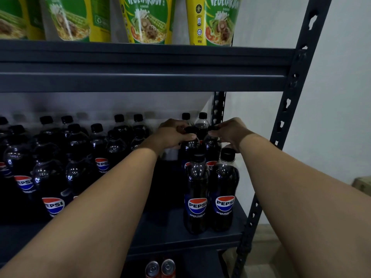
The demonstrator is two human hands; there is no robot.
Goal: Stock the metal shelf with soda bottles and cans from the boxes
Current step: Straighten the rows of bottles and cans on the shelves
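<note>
Both arms reach into the middle level of the dark metal shelf [180,235]. My left hand [172,135] grips the black cap and neck of a Pepsi bottle [187,151] standing in the second row at the right end. My right hand [230,133] grips the cap of the Pepsi bottle beside it [210,149]. Two more Pepsi bottles [197,197] [224,189] stand in front of them near the shelf's edge. Behind, two bottles [202,123] stand at the back. Several rows of Pepsi bottles [78,157] fill the left part.
The upper shelf holds green and yellow noodle cups [148,19]. The right front upright [289,109] stands close to my right forearm. Two red cans [160,267] show on the level below. A bare strip of shelf lies between the left rows and the right bottles. A cardboard box corner [363,184] shows at right.
</note>
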